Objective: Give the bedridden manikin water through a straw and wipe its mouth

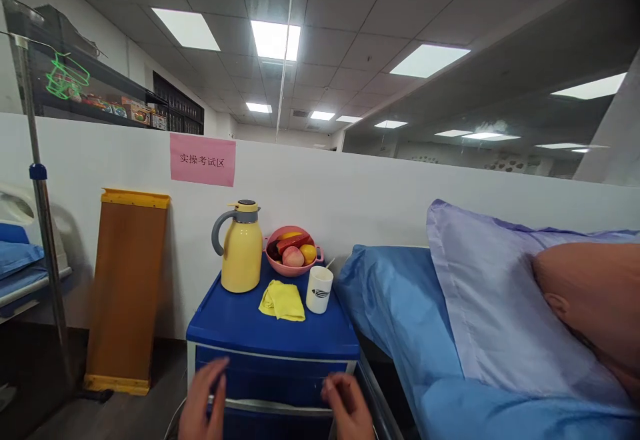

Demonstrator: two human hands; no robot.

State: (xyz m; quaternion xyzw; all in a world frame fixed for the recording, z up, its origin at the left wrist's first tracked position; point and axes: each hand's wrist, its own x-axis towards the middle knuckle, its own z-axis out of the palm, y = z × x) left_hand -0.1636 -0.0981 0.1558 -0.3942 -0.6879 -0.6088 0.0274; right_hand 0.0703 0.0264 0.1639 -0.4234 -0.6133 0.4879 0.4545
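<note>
My left hand is in front of the blue bedside cabinet, thumb and fingers apart and nothing between them. To its right, my right hand is before the cabinet's right side, fingers loosely bent, with no object visible in it. Neither hand touches the things on the cabinet top. A yellow thermos jug with a grey handle stands at the back left. Beside it is a pink bowl of fruit. A folded yellow cloth lies in front, next to a white mug with a thin stick showing.
At right, a bed with blue bedding holds a lilac pillow and a manikin head. A brown board leans against the white partition at left. Nearer stands a metal drip pole.
</note>
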